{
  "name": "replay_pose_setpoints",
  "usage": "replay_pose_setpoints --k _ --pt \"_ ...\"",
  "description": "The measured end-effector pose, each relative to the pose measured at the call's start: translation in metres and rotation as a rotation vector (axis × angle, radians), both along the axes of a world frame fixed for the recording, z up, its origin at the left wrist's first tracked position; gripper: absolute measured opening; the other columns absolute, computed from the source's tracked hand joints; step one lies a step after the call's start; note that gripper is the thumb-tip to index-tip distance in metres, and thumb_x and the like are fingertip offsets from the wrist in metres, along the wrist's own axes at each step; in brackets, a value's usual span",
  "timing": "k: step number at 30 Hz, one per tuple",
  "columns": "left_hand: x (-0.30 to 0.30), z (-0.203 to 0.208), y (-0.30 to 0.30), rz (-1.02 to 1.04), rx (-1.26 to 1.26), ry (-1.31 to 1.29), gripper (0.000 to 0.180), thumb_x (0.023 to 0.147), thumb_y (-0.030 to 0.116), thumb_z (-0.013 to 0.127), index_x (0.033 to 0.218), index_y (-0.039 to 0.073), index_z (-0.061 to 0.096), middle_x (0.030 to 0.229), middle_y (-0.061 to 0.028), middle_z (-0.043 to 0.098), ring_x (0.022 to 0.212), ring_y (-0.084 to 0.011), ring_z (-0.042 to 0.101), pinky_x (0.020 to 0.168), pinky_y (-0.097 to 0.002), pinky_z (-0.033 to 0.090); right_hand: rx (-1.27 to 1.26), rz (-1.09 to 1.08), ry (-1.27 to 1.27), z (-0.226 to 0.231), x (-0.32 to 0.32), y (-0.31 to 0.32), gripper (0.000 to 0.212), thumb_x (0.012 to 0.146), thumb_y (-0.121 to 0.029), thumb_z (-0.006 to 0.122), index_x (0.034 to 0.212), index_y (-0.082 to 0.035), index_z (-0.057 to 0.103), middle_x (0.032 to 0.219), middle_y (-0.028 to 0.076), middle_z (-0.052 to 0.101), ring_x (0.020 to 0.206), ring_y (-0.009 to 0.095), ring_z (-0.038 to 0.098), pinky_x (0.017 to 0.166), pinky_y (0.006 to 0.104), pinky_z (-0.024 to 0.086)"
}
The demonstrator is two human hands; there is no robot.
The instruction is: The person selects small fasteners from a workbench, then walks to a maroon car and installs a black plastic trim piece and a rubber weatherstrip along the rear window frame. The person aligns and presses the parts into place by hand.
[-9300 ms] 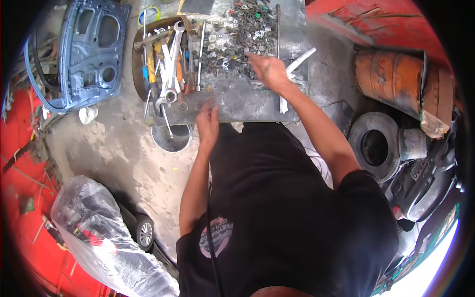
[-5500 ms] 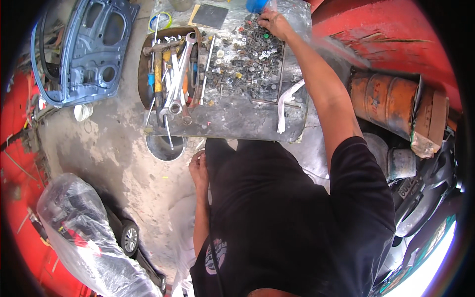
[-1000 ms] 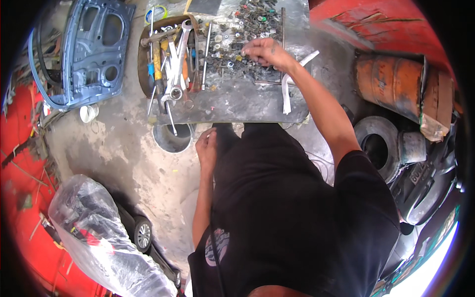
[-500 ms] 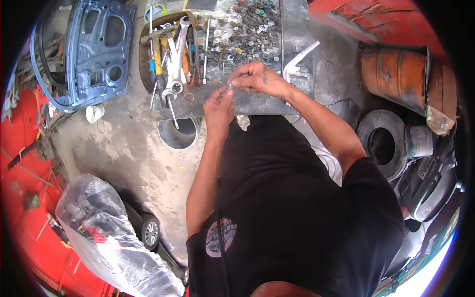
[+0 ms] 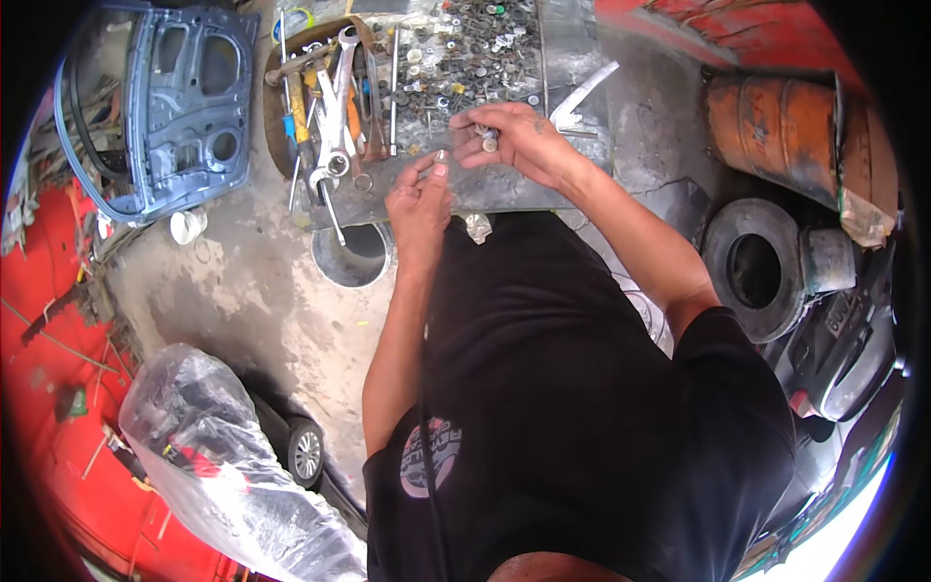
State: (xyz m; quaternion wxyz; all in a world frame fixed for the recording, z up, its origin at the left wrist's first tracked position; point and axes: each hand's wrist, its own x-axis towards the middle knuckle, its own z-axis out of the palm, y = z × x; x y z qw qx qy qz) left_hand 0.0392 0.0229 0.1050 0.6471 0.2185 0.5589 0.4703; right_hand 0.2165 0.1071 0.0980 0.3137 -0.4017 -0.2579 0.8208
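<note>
Over the table (image 5: 509,194), left fingers (image 5: 418,173) pinch a pale bit (image 5: 442,155), now apart from right fingers (image 5: 470,117) cradling fasteners (image 5: 489,145).

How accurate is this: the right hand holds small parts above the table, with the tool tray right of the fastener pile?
One slip: the tool tray sits left of the fastener pile, as the head view shows. The right hand holds small parts above the table.

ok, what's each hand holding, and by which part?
Left hand: a small pale piece pinched at the tips of thumb and fingers; which end, can't tell. Right hand: small parts within half-curled fingers; exact contact unclear.
</note>
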Motion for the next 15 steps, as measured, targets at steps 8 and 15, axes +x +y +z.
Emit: replay_pose_setpoints --k 8,15 --pt "-0.001 0.018 0.000 -0.070 0.173 0.468 0.022 0.094 0.010 0.063 0.114 0.001 0.065 0.070 0.0037 0.056 0.061 -0.0030 0.045 0.053 -0.0214 0.035 -0.150 -0.064 0.259 0.025 0.004 -0.006 0.041 0.095 -0.008 0.039 0.127 0.016 0.049 0.128 0.026 0.055 0.117 0.036 0.057 0.103 0.0467 0.048" --pt "0.003 0.028 0.000 -0.140 0.279 0.579 0.024 0.094 0.011 0.063 0.116 0.001 0.064 0.083 0.0009 0.062 0.070 -0.0040 0.047 0.060 -0.0208 0.037 -0.081 -0.043 0.408 0.027 -0.001 -0.012 0.056 0.077 0.004 0.042 0.132 0.014 0.047 0.136 0.024 0.050 0.127 0.031 0.051 0.110 0.0454 0.041"
